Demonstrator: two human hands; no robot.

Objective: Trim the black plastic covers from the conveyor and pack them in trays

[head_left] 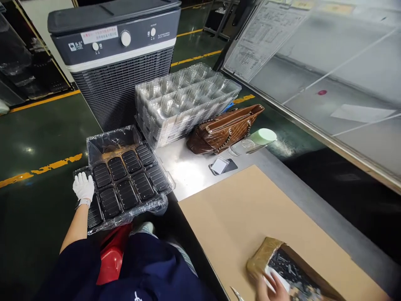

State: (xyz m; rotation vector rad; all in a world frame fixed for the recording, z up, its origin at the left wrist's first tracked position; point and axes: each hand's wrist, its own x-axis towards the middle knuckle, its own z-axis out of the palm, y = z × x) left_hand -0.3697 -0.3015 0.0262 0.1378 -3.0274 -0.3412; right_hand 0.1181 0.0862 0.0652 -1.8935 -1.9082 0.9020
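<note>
In a white glove, my left hand [83, 186] lies at the left edge of a clear plastic tray that holds several black ribbed parts [128, 194]. The tray rests on a box lined with clear plastic [94, 146]. At the lower right, my right hand [273, 288] is at the near side of a brown taped box [261, 256] of small dark pieces [286, 267]. Something white [280, 279] shows by its fingers, which are blurred. A thin pointed metal object [236, 293] lies left of that hand.
Cardboard [238, 209] covers part of the metal table [188, 173]. Beyond it are a phone [230, 165], a brown bag [225, 131], a cup with a green lid [263, 136] and stacked clear trays [184, 104]. An air cooler [119, 62] stands behind; a red stool [111, 261] is below.
</note>
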